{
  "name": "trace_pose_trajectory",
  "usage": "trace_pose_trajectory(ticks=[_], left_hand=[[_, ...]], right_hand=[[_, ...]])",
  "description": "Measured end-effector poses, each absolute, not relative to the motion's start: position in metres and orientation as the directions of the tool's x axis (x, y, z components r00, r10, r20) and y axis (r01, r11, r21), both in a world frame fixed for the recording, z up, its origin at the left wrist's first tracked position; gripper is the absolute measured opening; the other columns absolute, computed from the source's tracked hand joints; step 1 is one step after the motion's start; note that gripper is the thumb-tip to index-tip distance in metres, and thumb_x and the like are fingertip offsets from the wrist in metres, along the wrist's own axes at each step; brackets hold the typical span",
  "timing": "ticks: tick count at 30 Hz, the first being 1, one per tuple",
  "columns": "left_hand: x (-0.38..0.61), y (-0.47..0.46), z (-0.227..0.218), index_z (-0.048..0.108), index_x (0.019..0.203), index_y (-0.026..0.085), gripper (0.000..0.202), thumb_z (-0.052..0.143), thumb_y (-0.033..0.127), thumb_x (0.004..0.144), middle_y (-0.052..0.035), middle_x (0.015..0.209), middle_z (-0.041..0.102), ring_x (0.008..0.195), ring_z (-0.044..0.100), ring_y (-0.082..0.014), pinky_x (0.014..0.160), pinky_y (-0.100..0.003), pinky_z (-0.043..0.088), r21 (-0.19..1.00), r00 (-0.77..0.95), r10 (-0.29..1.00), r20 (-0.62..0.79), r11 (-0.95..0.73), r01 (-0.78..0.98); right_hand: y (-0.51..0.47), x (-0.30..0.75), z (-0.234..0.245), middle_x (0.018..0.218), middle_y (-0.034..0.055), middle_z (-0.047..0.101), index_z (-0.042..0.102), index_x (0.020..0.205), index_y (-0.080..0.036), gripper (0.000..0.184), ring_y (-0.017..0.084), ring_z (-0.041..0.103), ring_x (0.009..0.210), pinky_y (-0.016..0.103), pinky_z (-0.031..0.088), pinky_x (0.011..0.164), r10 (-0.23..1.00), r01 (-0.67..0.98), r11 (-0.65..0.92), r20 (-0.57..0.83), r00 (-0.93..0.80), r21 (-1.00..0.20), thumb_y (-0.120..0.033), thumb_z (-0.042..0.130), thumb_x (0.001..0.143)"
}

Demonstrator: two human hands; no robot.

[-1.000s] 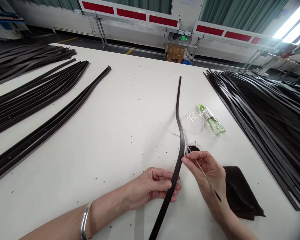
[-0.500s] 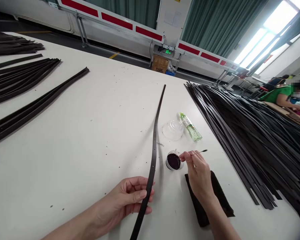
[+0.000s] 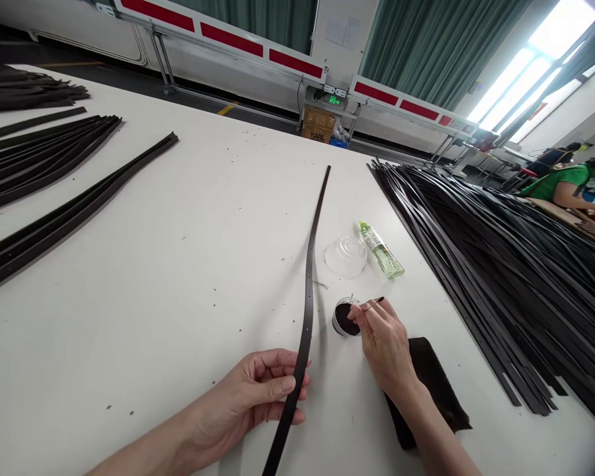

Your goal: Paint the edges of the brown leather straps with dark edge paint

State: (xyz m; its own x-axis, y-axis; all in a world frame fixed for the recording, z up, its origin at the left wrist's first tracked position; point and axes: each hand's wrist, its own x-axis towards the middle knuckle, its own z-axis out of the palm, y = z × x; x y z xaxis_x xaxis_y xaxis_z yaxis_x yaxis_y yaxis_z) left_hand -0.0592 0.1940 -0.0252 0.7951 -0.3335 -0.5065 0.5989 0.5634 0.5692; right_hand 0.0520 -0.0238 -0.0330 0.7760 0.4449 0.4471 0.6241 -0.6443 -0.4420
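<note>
In my left hand (image 3: 265, 390) is a long dark leather strap (image 3: 308, 301) with small holes along it. My thumb presses its face, with the fingers behind. The strap curves away from me, and its near end runs out of view. My right hand (image 3: 389, 347) pinches a thin cotton swab (image 3: 373, 302) with a dark tip, above a small clear cup of dark liquid (image 3: 344, 319). The swab's lower end is hidden by my fingers. Under my right wrist lies a folded black cloth (image 3: 434, 377).
Beyond the cup are a clear plastic lid (image 3: 346, 256) and a green-labelled tube (image 3: 381, 250). A large heap of dark straps (image 3: 476, 264) covers the right side. More strap bundles (image 3: 74, 205) lie at left. Dark specks dot the white table (image 3: 178, 317). A person in green (image 3: 565, 185) sits far right.
My right hand has shifted slightly left, over the cup's edge, and the swab has turned, showing less of its dark tip end. My left hand still holds the strap in nearly the same place.
</note>
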Motion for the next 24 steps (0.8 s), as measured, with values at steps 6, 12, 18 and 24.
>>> trace_pose_trajectory(ticks=[6,12,18,24], left_hand=[[-0.059,0.194,-0.025,0.073,0.094,0.016,0.020,0.079,0.019,0.076,-0.0055,0.088,0.065,0.080,0.058,-0.0147,0.075,-0.033,0.061,0.576,0.803,-0.344,-0.487,0.564,0.591],[-0.058,0.194,-0.025,0.073,0.095,0.014,0.020,0.078,0.018,0.077,-0.0056,0.088,0.064,0.080,0.057,-0.0144,0.077,-0.034,0.060,0.584,0.808,-0.360,-0.466,0.561,0.586],[-0.060,0.194,-0.028,0.073,0.095,0.015,0.020,0.078,0.019,0.077,-0.0058,0.088,0.065,0.081,0.058,-0.0150,0.077,-0.035,0.060,0.581,0.809,-0.358,-0.466,0.566,0.585],[-0.060,0.196,-0.028,0.072,0.098,0.014,0.020,0.077,0.017,0.078,-0.0061,0.090,0.065,0.081,0.058,-0.0147,0.079,-0.036,0.060,0.589,0.818,-0.355,-0.454,0.569,0.574]], right_hand=[[-0.026,0.050,-0.032,0.072,0.0018,0.060,0.057,0.077,-0.021,0.032,0.020,0.051,0.076,0.032,0.041,0.072,0.416,0.609,-0.652,0.459,0.785,-0.451,-0.029,0.040,0.104],[-0.026,0.049,-0.032,0.074,0.0014,0.061,0.056,0.076,-0.021,0.032,0.019,0.051,0.077,0.032,0.041,0.073,0.403,0.603,-0.649,0.462,0.790,-0.464,-0.029,0.042,0.103],[-0.024,0.050,-0.035,0.071,0.0021,0.061,0.058,0.073,-0.021,0.036,0.020,0.051,0.075,0.033,0.040,0.071,0.395,0.586,-0.636,0.441,0.806,-0.502,-0.034,0.043,0.102],[-0.026,0.038,-0.018,0.079,0.0019,0.064,0.063,0.084,-0.020,0.036,0.017,0.057,0.077,0.031,0.045,0.073,0.188,0.437,-0.563,0.406,0.894,-0.701,-0.035,0.037,0.104]])
